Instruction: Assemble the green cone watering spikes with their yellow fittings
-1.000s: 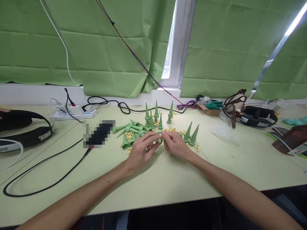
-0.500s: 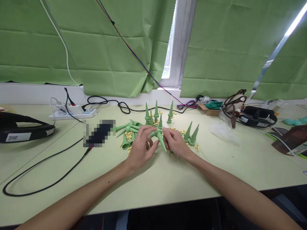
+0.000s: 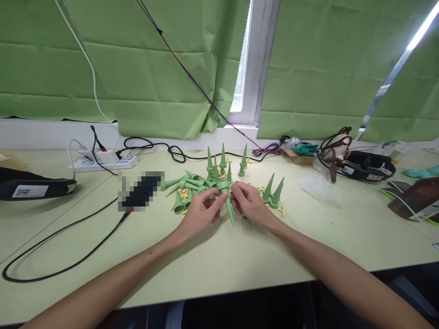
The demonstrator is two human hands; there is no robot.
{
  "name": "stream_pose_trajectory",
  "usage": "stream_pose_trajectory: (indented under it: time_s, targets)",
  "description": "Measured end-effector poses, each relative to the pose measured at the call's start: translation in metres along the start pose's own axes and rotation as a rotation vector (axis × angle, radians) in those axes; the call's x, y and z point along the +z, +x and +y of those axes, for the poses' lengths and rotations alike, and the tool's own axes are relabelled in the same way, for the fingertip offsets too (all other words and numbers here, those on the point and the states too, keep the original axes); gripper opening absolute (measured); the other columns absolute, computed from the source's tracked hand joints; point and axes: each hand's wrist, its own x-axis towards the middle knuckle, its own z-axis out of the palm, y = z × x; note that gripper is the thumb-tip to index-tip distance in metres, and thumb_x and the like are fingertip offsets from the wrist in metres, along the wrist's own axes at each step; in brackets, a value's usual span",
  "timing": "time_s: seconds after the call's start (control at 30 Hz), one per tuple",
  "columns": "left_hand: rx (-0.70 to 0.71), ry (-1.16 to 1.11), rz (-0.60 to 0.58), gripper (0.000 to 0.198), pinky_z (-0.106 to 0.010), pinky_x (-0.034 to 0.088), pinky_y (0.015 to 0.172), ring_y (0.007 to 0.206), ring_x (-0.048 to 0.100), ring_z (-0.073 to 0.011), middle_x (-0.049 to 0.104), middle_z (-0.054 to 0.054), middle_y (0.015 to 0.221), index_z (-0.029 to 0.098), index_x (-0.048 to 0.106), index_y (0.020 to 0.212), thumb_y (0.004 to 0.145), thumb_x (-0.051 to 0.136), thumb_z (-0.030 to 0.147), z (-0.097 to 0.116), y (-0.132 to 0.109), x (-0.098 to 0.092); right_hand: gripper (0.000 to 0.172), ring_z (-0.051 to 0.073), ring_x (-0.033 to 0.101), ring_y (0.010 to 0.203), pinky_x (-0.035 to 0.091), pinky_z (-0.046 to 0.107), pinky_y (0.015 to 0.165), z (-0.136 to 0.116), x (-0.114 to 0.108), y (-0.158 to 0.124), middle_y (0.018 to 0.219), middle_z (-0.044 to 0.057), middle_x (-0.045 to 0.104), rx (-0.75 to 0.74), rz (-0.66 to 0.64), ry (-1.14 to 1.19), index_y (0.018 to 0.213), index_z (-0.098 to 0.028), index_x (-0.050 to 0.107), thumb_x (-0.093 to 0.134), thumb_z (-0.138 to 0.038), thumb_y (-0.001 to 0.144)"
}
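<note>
My left hand (image 3: 204,209) is closed on a green plastic plant-watering spike (image 3: 229,211), thumb and fingers at its wide collar, its point tilted down toward me. My right hand (image 3: 252,203) is pinched against the right side of that collar; whatever lies between its fingertips is too small to make out. A heap of loose green spikes (image 3: 187,183) lies just left, with small yellow valve pieces (image 3: 184,194) among them. Behind my hands several spikes (image 3: 210,161) stand point up. Two more upright spikes (image 3: 275,197) are right of my right hand, near a yellow valve (image 3: 281,210).
A blurred-out dark device (image 3: 142,191) with a black cable lies left, before a white power strip (image 3: 103,162). Black headsets (image 3: 368,167) rest at both sides. Clear plastic wrap (image 3: 318,188) and a cardboard box (image 3: 298,156) are on the right. A green curtain (image 3: 154,68) hangs behind.
The spike has dropped slightly and turned more upright, point down. My left fingers, looser and more spread before, have closed on it. My right hand has barely moved.
</note>
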Motion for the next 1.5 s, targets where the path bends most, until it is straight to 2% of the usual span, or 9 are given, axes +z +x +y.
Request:
stream_pose_trajectory:
  time_s: [0.33, 0.47, 0.6, 0.73, 0.97, 1.1, 1.2, 1.33, 1.5]
  targets:
    - [0.089, 0.023, 0.034, 0.024, -0.023, 0.036, 0.045, 0.046, 0.046, -0.0101, 0.045, 0.005, 0.054, 0.019, 0.054, 0.077, 0.087, 0.063, 0.039, -0.0044, -0.0016, 0.0019, 0.053, 0.01, 0.043, 0.039, 0.037, 0.025, 0.045, 0.0025, -0.0008, 0.0, 0.044, -0.005, 0.045, 0.041, -0.05, 0.073, 0.059, -0.021, 0.042, 0.039, -0.059, 0.097]
    - [0.204, 0.119, 0.088, 0.023, -0.023, 0.039, 0.049, 0.054, 0.048, -0.0101, 0.048, 0.002, 0.068, 0.018, 0.056, 0.075, 0.087, 0.064, 0.036, -0.0079, -0.0013, 0.0014, 0.054, 0.009, 0.041, 0.035, 0.035, 0.025, 0.043, 0.0038, 0.0, 0.0001, 0.04, -0.006, 0.043, 0.093, -0.072, 0.167, 0.056, -0.021, 0.039, 0.042, -0.057, 0.096]
    - [0.384, 0.263, 0.098, 0.012, -0.023, 0.042, 0.054, 0.061, 0.049, -0.0105, 0.058, -0.003, 0.086, 0.019, 0.064, 0.092, 0.091, 0.059, 0.03, -0.0083, -0.0021, -0.0002, 0.054, 0.008, 0.039, 0.033, 0.033, 0.023, 0.041, 0.0039, -0.0009, -0.0004, 0.037, -0.006, 0.041, 0.126, -0.106, 0.239, 0.053, -0.021, 0.035, 0.044, -0.051, 0.097]
    - [0.491, 0.374, 0.145, 0.012, -0.023, 0.04, 0.053, 0.056, 0.044, -0.0082, 0.062, -0.005, 0.094, 0.02, 0.066, 0.09, 0.092, 0.056, 0.026, -0.0063, -0.0028, -0.0003, 0.056, 0.007, 0.036, 0.031, 0.032, 0.022, 0.039, 0.0037, -0.001, 0.0, 0.035, -0.006, 0.04, 0.132, -0.109, 0.242, 0.049, -0.021, 0.033, 0.045, -0.049, 0.097]
    - [0.28, 0.266, 0.182, 0.015, -0.022, 0.043, 0.052, 0.058, 0.053, -0.009, 0.062, -0.004, 0.097, 0.022, 0.061, 0.102, 0.09, 0.057, 0.028, -0.006, -0.001, 0.0011, 0.051, 0.007, 0.04, 0.036, 0.033, 0.022, 0.039, -0.0005, 0.0016, 0.0012, 0.045, -0.006, 0.041, 0.039, -0.003, 0.143, 0.059, -0.02, 0.04, 0.044, -0.055, 0.096]
    - [0.075, 0.043, 0.117, 0.018, -0.021, 0.041, 0.047, 0.046, 0.05, -0.01, 0.056, 0.003, 0.062, 0.021, 0.056, 0.093, 0.091, 0.056, 0.039, -0.0067, 0.0024, -0.0008, 0.047, 0.008, 0.042, 0.038, 0.035, 0.023, 0.04, -0.0027, -0.0005, 0.0011, 0.051, -0.006, 0.043, 0.021, 0.037, 0.092, 0.066, -0.02, 0.044, 0.044, -0.057, 0.096]
    - [-0.029, -0.159, -0.004, 0.033, -0.023, 0.042, 0.045, 0.042, 0.05, -0.0112, 0.052, 0.004, 0.05, 0.019, 0.053, 0.079, 0.094, 0.049, 0.048, -0.0048, 0.005, -0.0014, 0.046, 0.008, 0.043, 0.039, 0.035, 0.023, 0.042, -0.0016, -0.0024, 0.0012, 0.05, -0.006, 0.046, 0.004, 0.026, 0.038, 0.067, -0.02, 0.044, 0.042, -0.056, 0.097]
    - [-0.101, -0.362, -0.099, 0.035, -0.023, 0.042, 0.04, 0.044, 0.054, -0.013, 0.05, 0.003, 0.052, 0.018, 0.055, 0.078, 0.093, 0.051, 0.049, -0.0014, 0.0061, -0.0015, 0.045, 0.008, 0.042, 0.041, 0.036, 0.023, 0.046, -0.0015, -0.0026, 0.0002, 0.049, -0.006, 0.046, -0.046, -0.018, -0.044, 0.066, -0.02, 0.044, 0.042, -0.052, 0.099]
    - [-0.096, -0.458, -0.14, 0.029, -0.021, 0.041, 0.039, 0.048, 0.055, -0.0105, 0.047, 0.004, 0.061, 0.017, 0.057, 0.081, 0.092, 0.057, 0.044, -0.0003, 0.0051, -0.0038, 0.042, 0.009, 0.042, 0.044, 0.036, 0.023, 0.05, -0.0031, -0.0023, -0.0021, 0.052, -0.006, 0.046, -0.053, -0.052, -0.085, 0.068, -0.021, 0.042, 0.04, -0.048, 0.1]
